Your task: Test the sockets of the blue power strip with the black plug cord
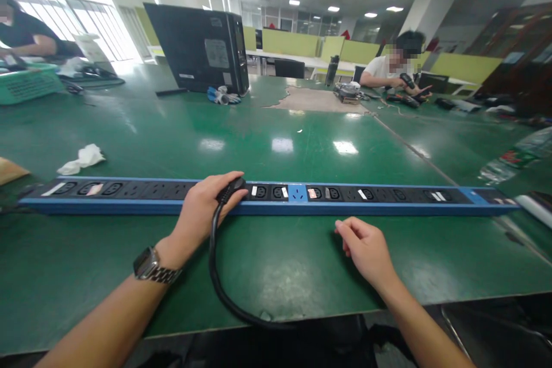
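A long blue and black power strip (297, 207) lies across the green table, with rows of sockets and several small white labels on its top. My left hand (204, 201), with a watch on its wrist, grips a black plug (233, 187) at the strip, left of its middle. From the plug a thick black cable (215, 276) curves down over the table's front edge. Whether the plug sits in a socket is hidden by my fingers. My right hand (362, 244) hovers in front of the strip, right of the blue socket, its fingers curled with nothing visible in them.
A black computer case (202, 49) stands at the back of the green table (259, 144), gloves (223, 95) beside it. Crumpled tissue (84, 159) lies behind the strip, a plastic bottle (517, 155) at right. A green basket (28, 85) is far left. Two people sit across the table.
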Available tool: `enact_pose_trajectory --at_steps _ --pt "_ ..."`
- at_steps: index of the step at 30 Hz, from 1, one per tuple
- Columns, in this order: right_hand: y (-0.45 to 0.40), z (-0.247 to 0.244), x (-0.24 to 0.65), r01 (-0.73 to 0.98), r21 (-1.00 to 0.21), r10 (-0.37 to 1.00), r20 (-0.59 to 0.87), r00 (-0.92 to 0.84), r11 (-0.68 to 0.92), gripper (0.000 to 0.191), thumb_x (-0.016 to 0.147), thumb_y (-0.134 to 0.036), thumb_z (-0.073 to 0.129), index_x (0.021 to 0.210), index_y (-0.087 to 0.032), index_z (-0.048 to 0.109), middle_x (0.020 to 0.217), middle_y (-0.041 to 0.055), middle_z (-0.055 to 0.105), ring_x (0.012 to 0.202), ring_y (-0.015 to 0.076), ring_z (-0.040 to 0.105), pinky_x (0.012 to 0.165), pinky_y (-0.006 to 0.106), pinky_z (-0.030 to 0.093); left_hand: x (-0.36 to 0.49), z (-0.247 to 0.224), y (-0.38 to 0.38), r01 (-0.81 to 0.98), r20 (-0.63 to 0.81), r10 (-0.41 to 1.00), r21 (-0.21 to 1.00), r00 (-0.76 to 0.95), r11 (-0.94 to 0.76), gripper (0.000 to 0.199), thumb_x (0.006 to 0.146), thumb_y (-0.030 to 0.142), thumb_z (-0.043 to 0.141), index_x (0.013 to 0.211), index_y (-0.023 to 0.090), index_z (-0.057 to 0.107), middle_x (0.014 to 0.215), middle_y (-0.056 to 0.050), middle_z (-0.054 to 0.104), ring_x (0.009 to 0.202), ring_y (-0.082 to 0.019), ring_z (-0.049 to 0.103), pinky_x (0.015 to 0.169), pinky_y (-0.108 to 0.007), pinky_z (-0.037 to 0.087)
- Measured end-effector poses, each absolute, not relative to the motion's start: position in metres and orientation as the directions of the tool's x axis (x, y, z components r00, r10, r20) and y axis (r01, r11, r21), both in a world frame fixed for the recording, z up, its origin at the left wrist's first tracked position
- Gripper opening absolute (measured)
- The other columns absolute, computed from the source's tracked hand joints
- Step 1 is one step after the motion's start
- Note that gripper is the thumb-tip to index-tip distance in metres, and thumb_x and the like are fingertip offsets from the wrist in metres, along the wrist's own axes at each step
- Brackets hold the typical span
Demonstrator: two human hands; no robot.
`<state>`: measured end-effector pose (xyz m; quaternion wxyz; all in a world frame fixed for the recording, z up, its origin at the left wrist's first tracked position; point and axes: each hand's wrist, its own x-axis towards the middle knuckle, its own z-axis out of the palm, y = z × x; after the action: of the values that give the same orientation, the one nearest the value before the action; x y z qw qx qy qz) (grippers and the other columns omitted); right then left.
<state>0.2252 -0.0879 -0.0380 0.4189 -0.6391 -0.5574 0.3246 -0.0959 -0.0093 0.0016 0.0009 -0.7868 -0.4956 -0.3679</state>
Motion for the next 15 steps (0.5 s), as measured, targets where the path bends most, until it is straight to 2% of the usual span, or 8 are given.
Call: enact_pose_trajectory --at_steps 6,12,15 --pt "-0.0913 -0.0366 0.2267 0.496 -0.868 0.985 0.108 0.132 0.029 0.040 0.090 -0.049 0.052 0.068 -0.018 0.062 0.050 -0.0027 0.049 0.048 0.0133 0.048 0.049 0.024 0.036 -0.0916 0.0085 -0.0169 0.811 0.567 0.783 0.315 0.256 -0.493 0.036 0.091 0.049 0.052 0.112 0.022 0.062 0.103 -0.008 0.071 0.095 -0.025 0.066 0.090 -0.040 0.051" --pt "-0.0913 -0.0367 0.2267 0.502 -0.864 0.982 0.134 0.131 0.051 0.039 0.091 -0.048 0.052 0.067 -0.018 0.062 0.050 -0.0029 0.049 0.047 0.0131 0.048 0.049 0.024 0.035 -0.0942 0.0098 -0.0127 0.800 0.524 0.832 0.414 0.181 -0.434 0.033 0.090 0.048 0.052 0.112 0.025 0.062 0.105 -0.004 0.070 0.092 -0.023 0.066 0.088 -0.036 0.051" --pt "-0.0906 -0.0368 0.2262 0.504 -0.862 0.981 0.139 0.137 0.052 0.039 0.091 -0.047 0.052 0.067 -0.018 0.062 0.050 -0.0030 0.049 0.047 0.0128 0.048 0.049 0.024 0.035 -0.0960 0.0105 -0.0105 0.789 0.500 0.840 0.421 0.210 -0.448 0.034 0.090 0.046 0.052 0.114 0.024 0.061 0.108 -0.005 0.069 0.095 -0.023 0.065 0.090 -0.035 0.051"
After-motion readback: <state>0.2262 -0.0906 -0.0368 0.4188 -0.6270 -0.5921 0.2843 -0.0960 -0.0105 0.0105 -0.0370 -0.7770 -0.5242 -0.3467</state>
